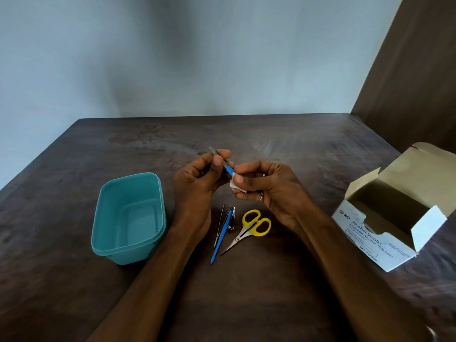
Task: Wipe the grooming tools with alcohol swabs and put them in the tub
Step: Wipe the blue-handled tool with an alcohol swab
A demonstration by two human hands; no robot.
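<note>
Dark brown table point(271, 134), worn pale streaks across top. Plain blue-grey wall point(172, 58) behind. Dark wood panel point(417, 70) upright at far right corner.

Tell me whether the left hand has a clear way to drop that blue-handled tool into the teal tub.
Probably yes. The left hand pinches the blue-handled tool, and the teal tub sits open beside that wrist with nothing between them. The right hand must first take the swab off the handle.

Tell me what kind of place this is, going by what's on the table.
Probably a room in a home, not a salon or clinic, though that is a guess. A plain dark wooden table stands against a bare wall, holding only a teal plastic tub, a few grooming tools and an opened box of alcohol swabs.
</note>
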